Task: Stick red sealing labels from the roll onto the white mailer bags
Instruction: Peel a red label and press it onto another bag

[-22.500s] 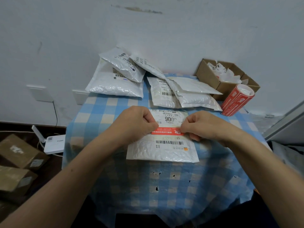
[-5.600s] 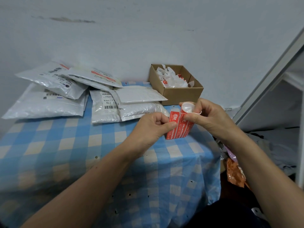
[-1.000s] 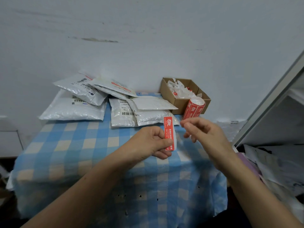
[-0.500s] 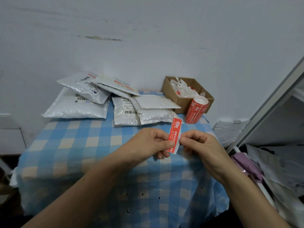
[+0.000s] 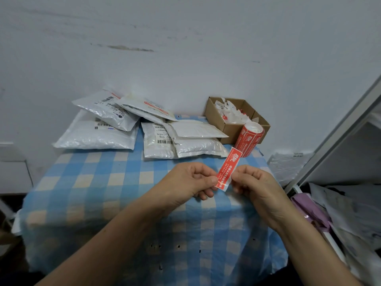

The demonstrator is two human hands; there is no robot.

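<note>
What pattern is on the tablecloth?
Blue, white and tan checks on the tablecloth, seen in the head view.

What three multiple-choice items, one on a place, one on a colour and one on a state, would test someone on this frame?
1. Where does the label roll stand? A. on the floor; B. on the tablecloth beside the cardboard box; C. inside the box.
2. The tablecloth's checks are: A. green and white; B. red and black; C. blue and cream.
3. The loose red label is: A. pinched between both hands; B. lying flat on the cloth; C. stuck to the wall.
Answers: B, it stands on the cloth at the box's front; C, blue and cream squares show; A, the left hand and right hand each pinch an edge.
</note>
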